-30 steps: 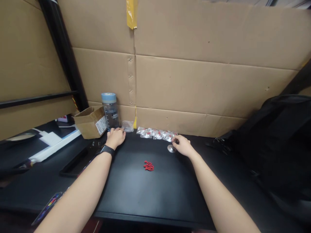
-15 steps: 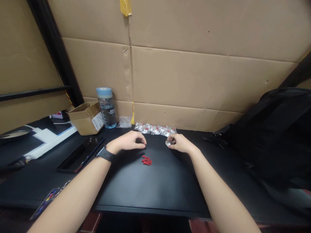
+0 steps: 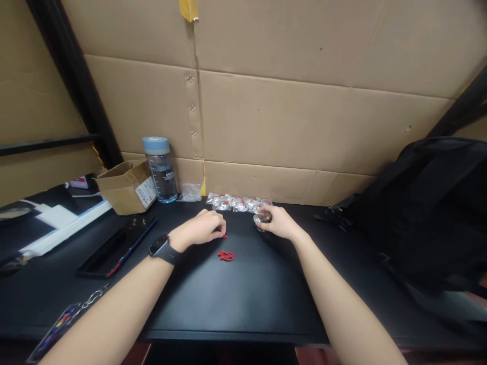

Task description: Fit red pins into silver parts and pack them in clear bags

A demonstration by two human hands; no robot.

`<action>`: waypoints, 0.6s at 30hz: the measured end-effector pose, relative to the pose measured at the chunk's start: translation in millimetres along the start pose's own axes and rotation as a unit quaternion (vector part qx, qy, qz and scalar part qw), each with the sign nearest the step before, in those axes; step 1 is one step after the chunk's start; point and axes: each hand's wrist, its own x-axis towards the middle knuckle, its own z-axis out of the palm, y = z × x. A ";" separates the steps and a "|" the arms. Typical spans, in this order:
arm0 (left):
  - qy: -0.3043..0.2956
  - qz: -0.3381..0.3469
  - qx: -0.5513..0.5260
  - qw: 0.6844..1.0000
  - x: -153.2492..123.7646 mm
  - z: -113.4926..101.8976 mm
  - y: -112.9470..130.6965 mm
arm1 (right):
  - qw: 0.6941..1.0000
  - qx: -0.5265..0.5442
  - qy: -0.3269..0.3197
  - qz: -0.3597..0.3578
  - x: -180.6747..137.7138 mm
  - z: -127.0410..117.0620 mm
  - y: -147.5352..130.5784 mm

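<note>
Live at the left hand [image 3: 203, 227]: pinching a red cord [image 3: 224, 236] between thumb and forefinger, with the tips close together and hardly any gap, showing just a short red bit past them. Wearing a dark watch [image 3: 159, 245] on that same wrist. Across to the right hand [image 3: 282, 222]: gripping a silver disc [image 3: 257, 221] by its edge, with thumb and curled fingers only part-way apart around it. Tilted, too, and catching the light, just in front of a row of bagged discs [image 3: 236, 204] in clear wrap with touches of red. Hard to tell from here about any contact between disc and table [image 3: 232, 304]. Down on the black surface, just nearer than the left hand: a small cluster of loose red cords [image 3: 227, 256], lying apart from the pinched one. Back along the cardboard wall [image 3: 262, 121], left of the bagged row: clear plastic packaging [image 3: 190, 191], then a blue-lidded bottle [image 3: 162, 172], upright beside an open cardboard box [image 3: 125, 187]. Nearer on the left, a flat black object [image 3: 110, 248] and, close to the table's front edge, a colourful keychain [image 3: 63, 324]. Far right, a bulky black bag [image 3: 426, 213], well apart from the right hand.
</note>
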 end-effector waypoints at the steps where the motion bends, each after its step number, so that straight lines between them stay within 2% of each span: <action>1: 0.027 -0.009 -0.002 1.000 1.1 1.2 0.6 | 1.000 0.016 0.004 -0.006 0.1 1.2 -2.4; 4: 0.108 -0.031 -0.084 0.990 6.1 6.2 5.4 | 0.995 0.096 0.001 -0.022 0.6 7.3 -12.7; 7: 0.172 -0.061 -0.174 0.968 11.7 12.1 11.3 | 0.980 0.197 0.014 -0.032 0.5 14.9 -27.3; 12: 0.235 -0.076 -0.253 0.935 17.4 19.0 17.7 | 0.948 0.306 0.069 -0.054 -3.0 21.8 -51.8; 18: 0.260 -0.070 -0.307 0.913 20.1 19.6 22.3 | 0.939 0.321 0.094 -0.084 -6.6 29.6 -65.1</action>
